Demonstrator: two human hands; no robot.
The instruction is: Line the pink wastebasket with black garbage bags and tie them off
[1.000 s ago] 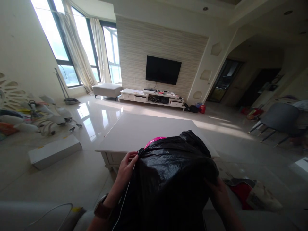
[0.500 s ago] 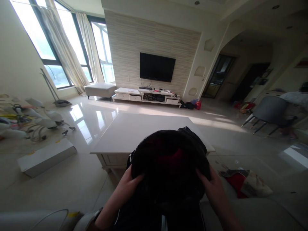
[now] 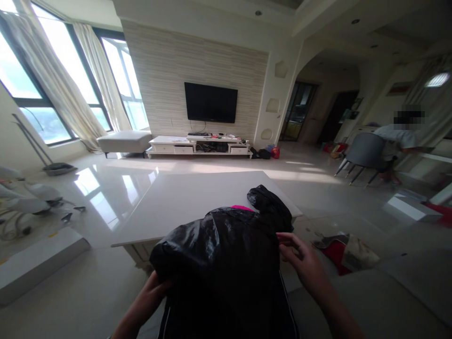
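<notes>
Currently held before near edge of table: black garment, long axis running toward table; left hand closed on corner farthest from table; right hand nearer table, fingers apart, brushing edge.

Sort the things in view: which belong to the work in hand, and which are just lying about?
In hand: black bag, pink item under it, left hand, right hand.
Lying about: white table, red bundle, white box, grey chair.
</notes>
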